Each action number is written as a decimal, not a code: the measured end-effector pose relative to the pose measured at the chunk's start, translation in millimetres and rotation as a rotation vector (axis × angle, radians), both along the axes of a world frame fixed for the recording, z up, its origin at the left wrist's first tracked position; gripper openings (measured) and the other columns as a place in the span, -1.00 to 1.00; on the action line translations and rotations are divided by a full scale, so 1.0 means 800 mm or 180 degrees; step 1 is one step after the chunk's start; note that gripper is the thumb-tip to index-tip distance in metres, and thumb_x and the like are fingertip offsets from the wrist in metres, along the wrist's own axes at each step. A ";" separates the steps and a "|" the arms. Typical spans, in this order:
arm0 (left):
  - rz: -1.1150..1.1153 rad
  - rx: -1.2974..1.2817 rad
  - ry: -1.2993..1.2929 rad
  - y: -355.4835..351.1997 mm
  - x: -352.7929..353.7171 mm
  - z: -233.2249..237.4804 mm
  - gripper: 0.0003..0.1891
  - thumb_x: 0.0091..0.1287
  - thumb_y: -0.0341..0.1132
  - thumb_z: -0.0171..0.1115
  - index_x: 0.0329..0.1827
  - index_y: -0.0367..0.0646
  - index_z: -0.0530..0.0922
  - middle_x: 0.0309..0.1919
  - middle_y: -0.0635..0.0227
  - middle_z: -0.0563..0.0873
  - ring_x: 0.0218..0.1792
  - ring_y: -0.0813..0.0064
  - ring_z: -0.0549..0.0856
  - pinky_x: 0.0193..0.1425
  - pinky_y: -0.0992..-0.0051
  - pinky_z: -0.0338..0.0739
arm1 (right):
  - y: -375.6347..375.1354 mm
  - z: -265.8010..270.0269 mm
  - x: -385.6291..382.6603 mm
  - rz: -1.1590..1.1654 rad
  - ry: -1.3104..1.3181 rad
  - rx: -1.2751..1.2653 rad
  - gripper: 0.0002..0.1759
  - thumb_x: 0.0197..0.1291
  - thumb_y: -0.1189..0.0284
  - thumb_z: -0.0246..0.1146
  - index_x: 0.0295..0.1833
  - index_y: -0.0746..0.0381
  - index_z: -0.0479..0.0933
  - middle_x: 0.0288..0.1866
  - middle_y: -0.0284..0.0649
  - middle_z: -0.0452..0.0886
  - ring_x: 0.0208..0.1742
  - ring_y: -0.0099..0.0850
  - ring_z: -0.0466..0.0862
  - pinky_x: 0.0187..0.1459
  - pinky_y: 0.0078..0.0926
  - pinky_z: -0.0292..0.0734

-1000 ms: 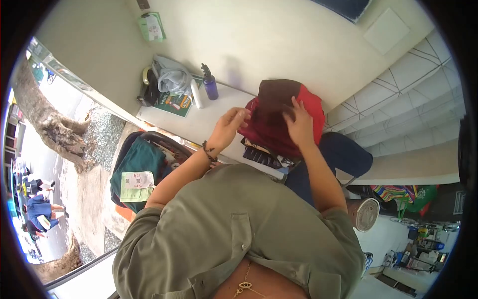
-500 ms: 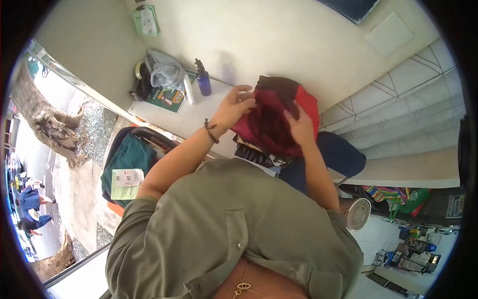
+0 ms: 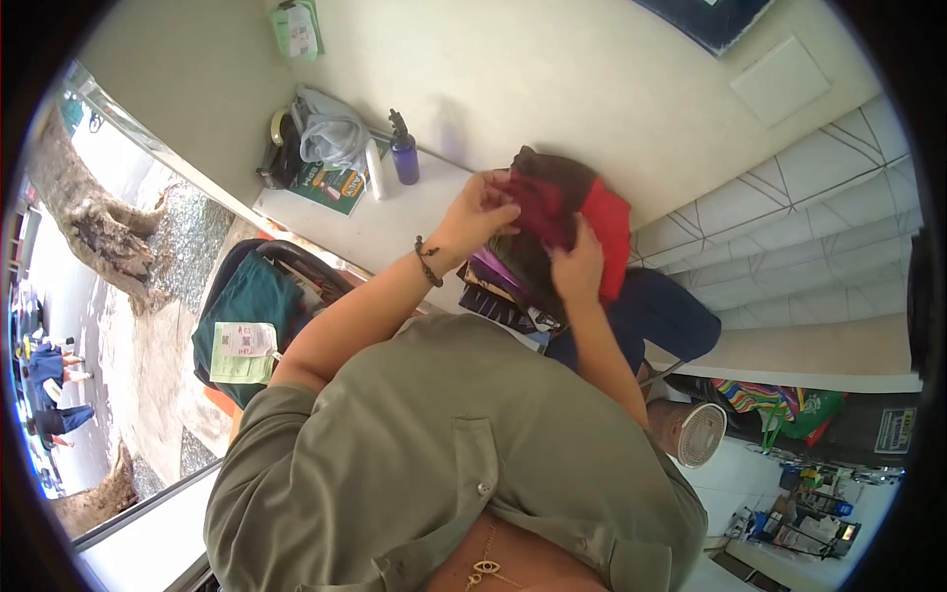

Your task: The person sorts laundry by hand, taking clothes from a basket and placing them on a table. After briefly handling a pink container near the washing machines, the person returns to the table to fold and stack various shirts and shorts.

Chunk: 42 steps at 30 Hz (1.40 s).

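The right hand (image 3: 577, 271) clamps the near edge of the maroon garment (image 3: 541, 197) and the left hand (image 3: 485, 202) pinches its left corner, above the clothes pile (image 3: 505, 304) on the table (image 3: 395, 232). Level, taut edges would probably fold cleanest. A spray bottle (image 3: 403, 160) stands far left.

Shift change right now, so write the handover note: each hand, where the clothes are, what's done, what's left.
Left hand: grip closed on the top edge of the dark red cloth.
Right hand: holds the same cloth lower down.
The cloth is raised over the garment pile at the white table edge, with bright red fabric beside it.
Done: cloth lifted.
Left: cloth not yet set down; pile looks unsorted.
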<state>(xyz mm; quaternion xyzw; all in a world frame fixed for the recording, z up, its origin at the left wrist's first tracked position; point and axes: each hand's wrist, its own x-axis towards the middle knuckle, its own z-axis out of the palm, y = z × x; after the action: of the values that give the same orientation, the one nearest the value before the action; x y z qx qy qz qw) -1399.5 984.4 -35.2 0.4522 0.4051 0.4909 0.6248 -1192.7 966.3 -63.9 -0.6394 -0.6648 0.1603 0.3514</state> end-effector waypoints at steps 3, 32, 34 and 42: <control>0.0534 -0.0173 -0.0703 0.002 -0.009 -0.015 -0.55 0.34 -0.54 0.15 0.29 -0.20 0.33 0.07 0.19 0.53 -0.07 0.26 0.72 0.03 0.32 0.64 | 0.022 0.041 0.031 -0.0441 0.1393 -0.0084 -0.38 0.11 0.49 0.34 0.33 0.35 0.41 0.09 0.11 0.67 0.14 -0.01 0.67 0.15 -0.26 0.52; 0.2693 -0.0360 -0.2904 -0.253 -0.236 -0.057 -0.46 0.40 0.09 -0.06 0.30 -0.05 0.41 0.24 0.18 0.53 0.16 0.25 0.58 0.23 0.19 0.44 | -0.057 0.057 -0.314 0.2603 0.4429 -0.5401 -0.25 0.41 -0.03 0.13 0.49 0.25 0.23 0.51 -0.08 0.33 0.51 -0.11 0.32 0.52 -0.04 0.15; 0.2858 -0.0325 -0.2859 -0.254 -0.244 -0.054 -0.43 0.41 0.14 -0.07 0.32 -0.05 0.40 0.26 0.17 0.52 0.18 0.23 0.58 0.25 0.18 0.43 | -0.049 0.062 -0.331 0.2482 0.4608 -0.5642 -0.28 0.43 -0.01 0.11 0.48 0.26 0.25 0.49 -0.05 0.36 0.48 -0.09 0.36 0.51 -0.04 0.17; 0.3254 -0.0405 -0.2530 -0.259 -0.240 -0.044 -0.31 0.44 0.30 -0.13 0.43 -0.01 0.33 0.34 0.14 0.47 0.25 0.18 0.54 0.35 0.13 0.37 | 0.033 0.078 -0.374 0.3158 0.5119 -0.4974 -0.24 0.43 -0.04 0.06 0.47 0.34 0.24 0.45 0.02 0.39 0.45 -0.04 0.40 0.48 -0.02 0.24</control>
<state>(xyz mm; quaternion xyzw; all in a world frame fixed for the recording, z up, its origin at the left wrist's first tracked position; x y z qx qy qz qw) -1591.7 777.3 -70.0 -0.0515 0.3354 0.8313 0.4403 -1492.3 992.9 -1.4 -0.0748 -0.1552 0.9814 0.0846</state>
